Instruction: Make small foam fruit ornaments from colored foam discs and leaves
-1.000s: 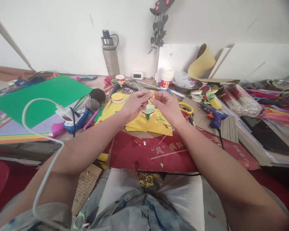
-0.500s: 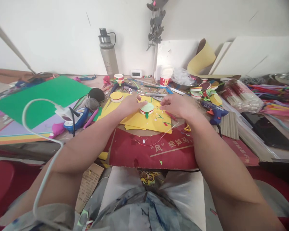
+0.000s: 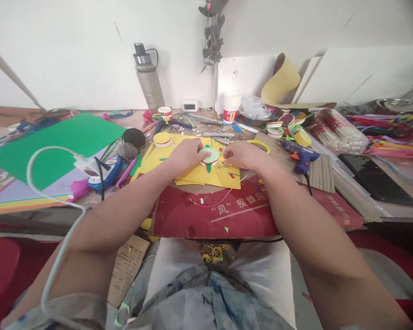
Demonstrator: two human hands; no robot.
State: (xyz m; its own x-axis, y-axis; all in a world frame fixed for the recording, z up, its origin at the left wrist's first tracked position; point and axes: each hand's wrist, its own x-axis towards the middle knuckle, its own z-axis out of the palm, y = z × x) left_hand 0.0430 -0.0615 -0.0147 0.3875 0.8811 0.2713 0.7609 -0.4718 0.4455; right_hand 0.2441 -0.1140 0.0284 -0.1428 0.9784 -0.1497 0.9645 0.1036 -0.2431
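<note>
A small round paper piece with a pale green top (image 3: 209, 155), a red-and-white rim and dark green tabs sits on yellow paper sheets (image 3: 189, 176). My left hand (image 3: 189, 155) grips its left edge, thumb on top and fingers behind. Just to its right, my right hand (image 3: 244, 155) has its fingers curled together; anything between the fingertips is too small to make out. Behind that hand shows a yellow loop-shaped handle (image 3: 261, 145). A similar round piece with a yellow top (image 3: 162, 139) stands at the back left of the sheets. Green and red paper scraps lie around.
A red cardboard sheet (image 3: 186, 215) lies in front. On the right are a blue glue gun (image 3: 304, 160), several finished round pieces (image 3: 289, 123) and a phone (image 3: 376, 178). A white cable (image 3: 69, 243) crosses near my left arm. Paper cups (image 3: 231, 110) and a bottle (image 3: 149, 82) stand behind.
My left hand has closed onto the green-topped piece. My right hand's fingers have curled in and come lower beside it. The yellow handle has come into sight, and the view has shifted slightly.
</note>
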